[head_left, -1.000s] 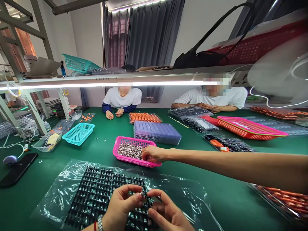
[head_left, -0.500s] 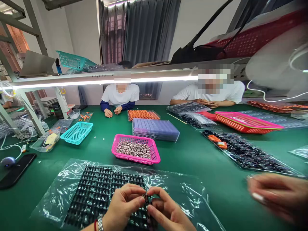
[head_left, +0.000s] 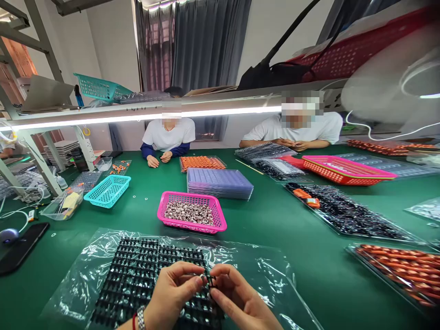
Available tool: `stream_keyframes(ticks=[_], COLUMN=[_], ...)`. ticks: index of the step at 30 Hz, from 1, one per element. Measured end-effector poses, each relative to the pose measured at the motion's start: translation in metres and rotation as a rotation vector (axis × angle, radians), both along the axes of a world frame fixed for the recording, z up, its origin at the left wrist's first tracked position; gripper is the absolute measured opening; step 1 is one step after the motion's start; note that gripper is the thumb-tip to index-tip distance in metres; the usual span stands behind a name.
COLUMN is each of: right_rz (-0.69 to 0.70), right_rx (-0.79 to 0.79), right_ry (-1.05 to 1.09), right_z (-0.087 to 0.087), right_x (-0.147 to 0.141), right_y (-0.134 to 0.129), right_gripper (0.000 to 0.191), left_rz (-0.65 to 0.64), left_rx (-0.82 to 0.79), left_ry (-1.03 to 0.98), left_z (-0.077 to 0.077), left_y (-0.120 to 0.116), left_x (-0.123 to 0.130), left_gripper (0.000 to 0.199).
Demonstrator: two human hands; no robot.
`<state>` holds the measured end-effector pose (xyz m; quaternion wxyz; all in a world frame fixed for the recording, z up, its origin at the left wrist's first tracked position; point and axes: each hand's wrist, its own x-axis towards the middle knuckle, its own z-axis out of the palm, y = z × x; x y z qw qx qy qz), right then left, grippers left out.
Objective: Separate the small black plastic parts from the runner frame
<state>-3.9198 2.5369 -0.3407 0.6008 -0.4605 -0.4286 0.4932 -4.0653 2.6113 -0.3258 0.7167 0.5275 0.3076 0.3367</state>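
Observation:
My left hand (head_left: 173,293) pinches a small silvery ring (head_left: 202,277) between thumb and fingertips. Facing it, my right hand (head_left: 240,295) grips a small black plastic part (head_left: 211,281) by its edge. Ring and part are side by side, and the fingertips hide whether they touch. Below both hands, rows of similar black parts (head_left: 134,270) lie on a clear plastic bag (head_left: 254,270). Beyond them, a pink basket (head_left: 222,220) holds many small silvery ring-shaped pieces.
Behind the pink basket is a stack of clear trays (head_left: 216,183). A turquoise basket (head_left: 108,191) and a phone (head_left: 24,250) are at left. Trays of black pieces (head_left: 347,213) and orange pieces (head_left: 402,270) lie at right. Two people sit across the green table (head_left: 261,215).
Another person's hand at the lower right has left the view, and the tray of orange pieces there now shows. My hands stay close together, with the black part showing more clearly.

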Motion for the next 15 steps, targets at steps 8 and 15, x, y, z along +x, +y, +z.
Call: stream_keyframes(ticks=[8, 15], right_rz=[0.017, 0.03], right_rx=[-0.002, -0.026], right_ry=[0.022, 0.085], right_z=[0.009, 0.011], right_x=[-0.003, -0.003], right_y=[0.002, 0.002], right_gripper=[0.032, 0.031], left_rz=[-0.005, -0.038], left_rx=[0.112, 0.109], left_ry=[-0.013, -0.009], left_z=[0.0, 0.001], left_y=[-0.002, -0.001], left_x=[0.0, 0.0], left_gripper=[0.028, 0.026])
